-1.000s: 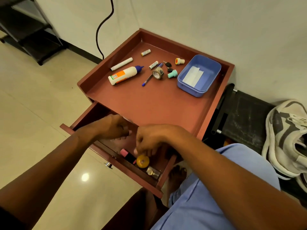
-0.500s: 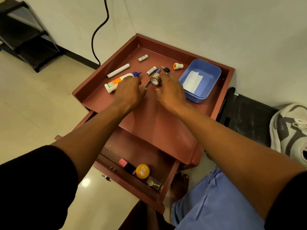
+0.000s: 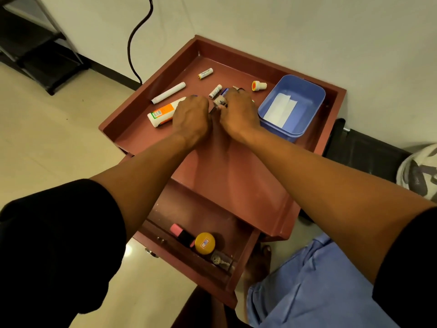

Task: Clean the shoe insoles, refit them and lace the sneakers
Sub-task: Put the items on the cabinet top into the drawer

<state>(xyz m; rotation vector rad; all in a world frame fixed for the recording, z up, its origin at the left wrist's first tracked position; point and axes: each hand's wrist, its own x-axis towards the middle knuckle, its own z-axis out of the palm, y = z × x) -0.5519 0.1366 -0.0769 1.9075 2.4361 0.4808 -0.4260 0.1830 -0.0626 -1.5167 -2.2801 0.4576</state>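
Both hands meet over the reddish-brown wooden tabletop (image 3: 212, 176): left hand (image 3: 190, 119) and right hand (image 3: 238, 114) together pinch a small tape roll (image 3: 218, 102), each grip clamped on it.

Both hands are up out of the drawer (image 3: 189, 233); left hand (image 3: 191, 119) and right hand (image 3: 238, 114) now close together over the tape roll (image 3: 218, 102).

sneaker (image 3: 418, 171); white and grey; far right edge; partly cropped
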